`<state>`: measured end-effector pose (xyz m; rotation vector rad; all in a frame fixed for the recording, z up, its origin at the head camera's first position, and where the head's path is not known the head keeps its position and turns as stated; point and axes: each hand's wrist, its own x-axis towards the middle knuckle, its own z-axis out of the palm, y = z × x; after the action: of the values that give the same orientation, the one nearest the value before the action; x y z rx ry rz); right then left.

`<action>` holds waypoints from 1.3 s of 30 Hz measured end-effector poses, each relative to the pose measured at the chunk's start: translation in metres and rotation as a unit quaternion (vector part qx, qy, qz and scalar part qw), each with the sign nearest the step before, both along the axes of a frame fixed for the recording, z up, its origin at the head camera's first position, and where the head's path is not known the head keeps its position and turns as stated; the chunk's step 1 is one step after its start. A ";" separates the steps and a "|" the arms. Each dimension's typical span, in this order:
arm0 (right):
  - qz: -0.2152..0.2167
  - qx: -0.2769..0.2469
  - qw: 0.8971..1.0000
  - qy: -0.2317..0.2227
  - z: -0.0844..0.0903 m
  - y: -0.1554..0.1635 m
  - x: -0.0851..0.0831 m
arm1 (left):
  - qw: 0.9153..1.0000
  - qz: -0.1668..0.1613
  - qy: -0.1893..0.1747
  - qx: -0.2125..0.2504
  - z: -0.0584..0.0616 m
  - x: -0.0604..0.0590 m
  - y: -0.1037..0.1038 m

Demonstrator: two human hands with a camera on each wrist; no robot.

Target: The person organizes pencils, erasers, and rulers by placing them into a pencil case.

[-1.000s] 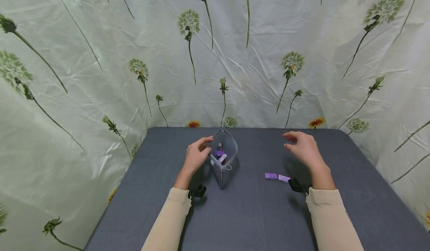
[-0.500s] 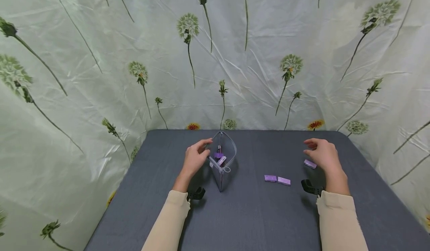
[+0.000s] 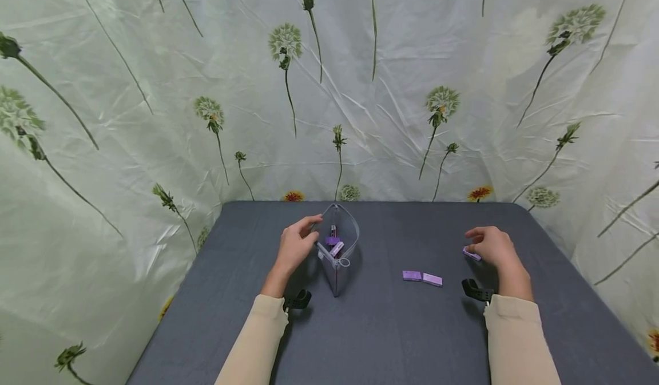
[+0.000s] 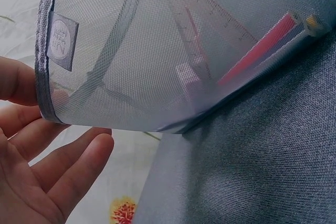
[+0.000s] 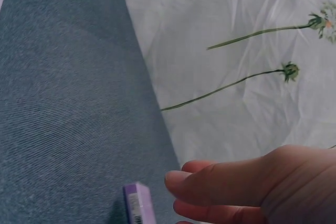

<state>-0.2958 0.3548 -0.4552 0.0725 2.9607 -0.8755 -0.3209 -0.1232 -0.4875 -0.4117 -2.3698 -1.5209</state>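
My left hand (image 3: 297,245) pinches the rim of a grey mesh pouch (image 4: 142,40), which stands with its mouth spread open. Through the mesh show a clear set square (image 4: 210,9), a pink stick (image 4: 260,48) and a small pale block (image 4: 188,80); purple pieces (image 3: 332,240) also lie inside in the head view. At the right, my right hand (image 3: 493,246) hovers with bent fingers over a small purple block with a barcode (image 5: 139,204). In the right wrist view a gap shows between fingertips and block.
Two more small purple blocks, one darker (image 3: 412,276) and one paler (image 3: 432,280), lie end to end between the hands. A dark grey cloth covers the table (image 3: 370,339). Behind it hangs a pale flower-printed curtain (image 3: 391,116).
My right hand has moved rightward, then lowered toward the far-right purple block, which came into view from behind the hand. My left hand keeps its hold on the pouch rim.
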 end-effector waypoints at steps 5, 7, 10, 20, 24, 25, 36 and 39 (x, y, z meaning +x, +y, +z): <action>0.004 0.005 1.000 0.000 -0.007 0.002 -0.001 | 1.000 0.003 0.000 -0.003 0.001 0.000 0.000; 0.007 0.008 1.000 0.002 -0.010 0.004 -0.001 | 1.000 0.005 -0.001 -0.005 0.001 0.000 0.000; 0.005 0.009 1.000 0.004 -0.015 0.006 -0.001 | 1.000 0.005 0.000 -0.007 0.001 0.001 0.000; -0.012 0.010 1.000 0.003 -0.022 0.006 -0.006 | 1.000 0.004 0.006 -0.006 0.000 -0.001 -0.001; -0.015 0.004 1.000 -0.002 -0.024 0.007 -0.007 | 1.000 0.001 0.007 -0.008 0.001 0.000 -0.001; -0.015 0.003 1.000 -0.002 -0.024 0.007 -0.007 | 1.000 0.001 0.006 -0.009 0.001 0.000 0.000; -0.015 -0.006 1.000 -0.004 -0.026 0.011 -0.007 | 1.000 0.000 0.006 -0.012 0.002 0.000 -0.001; -0.010 -0.004 1.000 0.000 -0.027 0.012 -0.007 | 1.000 0.001 0.002 -0.011 0.001 0.000 -0.001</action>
<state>-0.3028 0.3669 -0.4826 0.1022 2.9622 -0.8903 -0.3204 -0.1244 -0.4864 -0.4168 -2.3843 -1.4935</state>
